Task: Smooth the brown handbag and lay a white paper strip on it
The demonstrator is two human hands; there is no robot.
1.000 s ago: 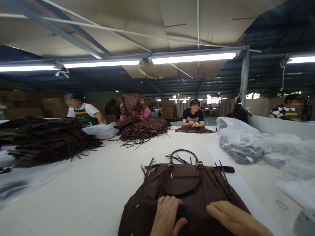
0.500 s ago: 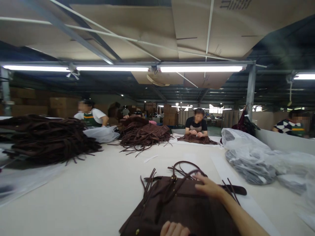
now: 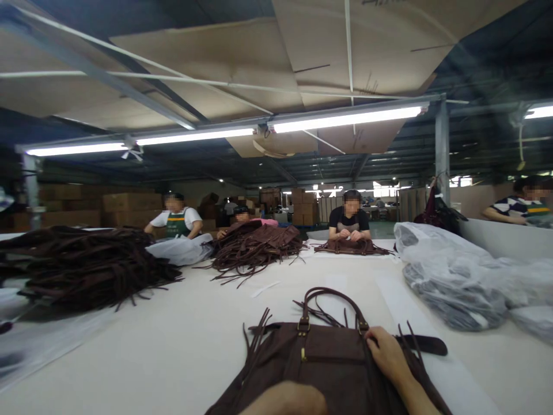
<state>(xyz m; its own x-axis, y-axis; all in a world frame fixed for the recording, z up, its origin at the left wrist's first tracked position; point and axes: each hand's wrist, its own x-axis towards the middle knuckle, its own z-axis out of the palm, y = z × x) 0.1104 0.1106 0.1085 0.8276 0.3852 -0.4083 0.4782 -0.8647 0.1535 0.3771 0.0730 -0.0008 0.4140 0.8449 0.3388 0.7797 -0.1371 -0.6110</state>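
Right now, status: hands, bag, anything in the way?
Brown bag lying on white table. Right hand at base of its handle; left hand low over its front, cut off by frame, grip unclear. Right forearm hides part of bag.

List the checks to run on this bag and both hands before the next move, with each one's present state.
1. Brown bag lying on the table: ok.
2. Bag front clear of the handles: ok, they arch past its top edge.
3. Right hand at the bag: ok, near a handle base.
4. Left hand grip: cannot tell, fingers hidden.
5. Dark strap tucked in: not ok, it sticks out on the right.
6. Front zip fully closed: cannot tell.
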